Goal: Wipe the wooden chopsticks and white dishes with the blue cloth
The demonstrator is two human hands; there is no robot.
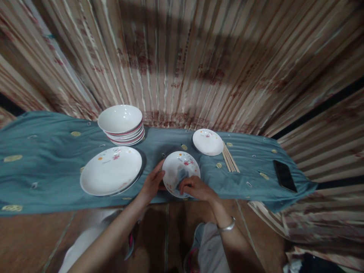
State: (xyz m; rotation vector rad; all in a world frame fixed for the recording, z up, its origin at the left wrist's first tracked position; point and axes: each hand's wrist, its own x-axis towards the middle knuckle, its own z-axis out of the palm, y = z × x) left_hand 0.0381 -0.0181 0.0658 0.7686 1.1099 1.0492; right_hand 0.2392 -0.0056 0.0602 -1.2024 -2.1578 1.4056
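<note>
A white plate with small printed flowers is at the table's front edge, between my two hands. My left hand grips its left rim, thumb on top and fingers beneath. Inside the plate, my right hand is closed on a bluish-grey cloth, which it presses against the white surface. The cloth is partly hidden under my fingers. A silver bangle circles my right wrist.
Left of my hands lie large oval plates, with a stack of bowls behind them. To the right are small plates, several chopsticks and a black phone. A blue-green cloth covers the table; curtains hang behind.
</note>
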